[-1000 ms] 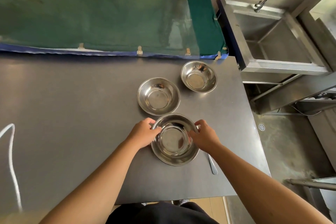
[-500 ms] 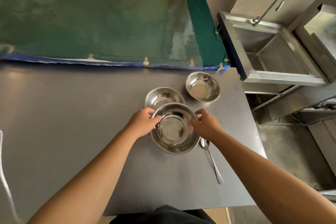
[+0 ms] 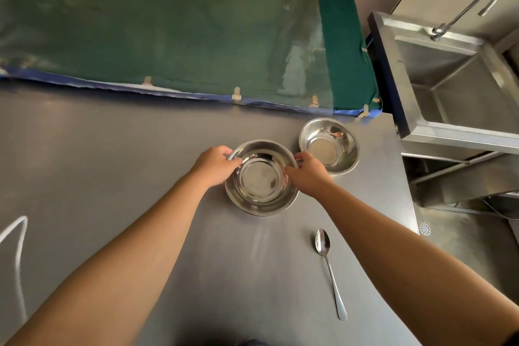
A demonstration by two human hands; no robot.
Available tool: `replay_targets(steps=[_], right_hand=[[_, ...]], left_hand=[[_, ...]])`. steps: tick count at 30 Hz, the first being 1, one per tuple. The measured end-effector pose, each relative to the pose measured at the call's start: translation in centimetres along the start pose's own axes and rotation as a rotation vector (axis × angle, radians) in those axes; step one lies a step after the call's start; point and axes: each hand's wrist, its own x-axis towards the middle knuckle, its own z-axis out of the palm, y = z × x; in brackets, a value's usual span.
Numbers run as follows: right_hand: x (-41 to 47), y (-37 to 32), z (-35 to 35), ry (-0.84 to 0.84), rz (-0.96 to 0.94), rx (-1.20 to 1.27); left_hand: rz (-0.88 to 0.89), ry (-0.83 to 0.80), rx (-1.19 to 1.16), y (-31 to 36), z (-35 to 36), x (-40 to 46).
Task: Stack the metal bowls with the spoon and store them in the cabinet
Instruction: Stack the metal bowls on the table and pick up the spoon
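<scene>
A shiny metal bowl (image 3: 259,180) rests inside a second bowl whose rim shows beneath it at the front (image 3: 261,212), in the middle of the dark steel table (image 3: 98,177). My left hand (image 3: 214,166) grips the top bowl's left rim and my right hand (image 3: 307,174) grips its right rim. A third metal bowl (image 3: 328,144) stands apart to the right, near the table's back corner. A metal spoon (image 3: 330,272) lies flat on the table nearer to me, just left of my right forearm.
A green cloth-covered surface (image 3: 182,25) runs along the table's far edge. To the right stands a steel sink (image 3: 460,87) with a curved tap (image 3: 466,11). The table's right edge drops to the floor. A white cord (image 3: 16,247) lies at the left.
Both hands carried the near bowl away from me and set it into the middle bowl. The spoon, partly hidden by my right hand before, lies fully uncovered.
</scene>
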Motion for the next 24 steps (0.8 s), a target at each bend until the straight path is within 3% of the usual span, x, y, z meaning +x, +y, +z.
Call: replay_targets(steps=[24], right_hand=[[2.4,-0.2,2.7,0.071,-0.032,-0.169]], left_hand=[[-0.015,0.021,0.095,-1.5,1.4,3.3]])
